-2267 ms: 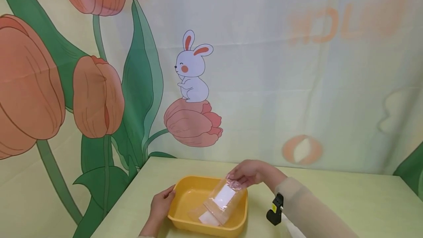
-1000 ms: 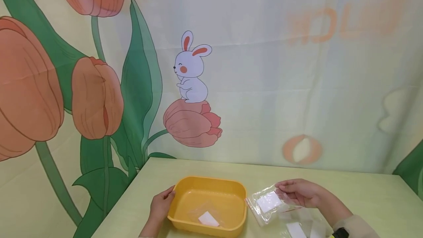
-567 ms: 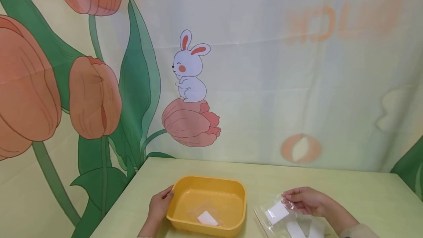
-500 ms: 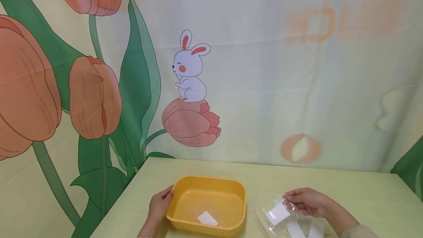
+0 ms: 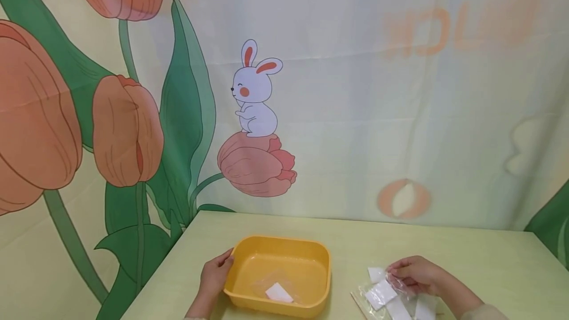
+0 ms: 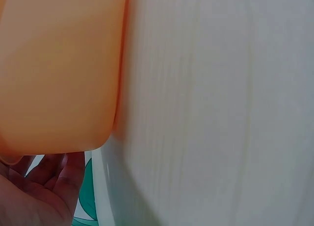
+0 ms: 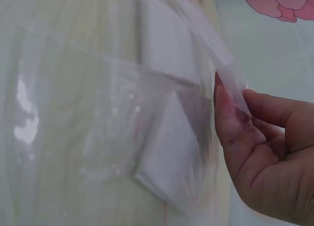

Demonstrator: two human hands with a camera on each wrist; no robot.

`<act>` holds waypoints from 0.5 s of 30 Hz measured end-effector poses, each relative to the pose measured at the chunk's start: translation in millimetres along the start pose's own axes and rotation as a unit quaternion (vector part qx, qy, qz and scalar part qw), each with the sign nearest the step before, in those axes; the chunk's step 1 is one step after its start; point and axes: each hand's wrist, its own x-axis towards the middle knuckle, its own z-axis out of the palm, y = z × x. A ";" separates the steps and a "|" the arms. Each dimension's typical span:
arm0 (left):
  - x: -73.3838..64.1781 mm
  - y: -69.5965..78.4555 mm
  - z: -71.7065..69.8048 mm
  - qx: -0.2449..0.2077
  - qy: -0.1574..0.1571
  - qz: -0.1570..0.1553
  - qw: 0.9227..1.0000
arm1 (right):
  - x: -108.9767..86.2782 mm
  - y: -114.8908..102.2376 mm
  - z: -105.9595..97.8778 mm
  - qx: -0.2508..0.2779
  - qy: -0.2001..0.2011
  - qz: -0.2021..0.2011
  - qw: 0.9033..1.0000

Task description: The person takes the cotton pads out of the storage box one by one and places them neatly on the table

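Observation:
My left hand grips the left rim of a yellow plastic tub; in the left wrist view its fingers curl at the tub's edge. Inside the tub lies a clear bag with a white rectangular piece. To the right, my right hand pinches the edge of a clear plastic bag with a white piece inside. That bag hangs low over other bagged white pieces on the table. In the right wrist view, thumb and fingers hold the clear film; the lower bags look blurred.
The pale green table reaches back to a hanging cloth printed with tulips and a rabbit. Another white piece lies just left of my right fingers. The bags on the right overlap and run past the lower frame edge.
My right hand has carried a bag from over the tub to the right, then lowered it among the other bags. The left hand stays on the tub, with one bag inside.

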 end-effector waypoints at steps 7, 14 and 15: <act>-0.1 0.1 -0.7 0.003 -0.003 0.004 1.000 | 5.5 2.0 8.7 -0.082 0.104 0.014 0.991; -0.1 -0.3 -0.1 -0.003 0.000 0.002 1.000 | 5.6 -1.0 11.7 -0.123 0.137 0.033 0.982; -0.1 -0.3 0.0 -0.002 0.000 0.003 1.000 | 5.4 -1.3 11.3 -0.125 0.136 0.033 0.982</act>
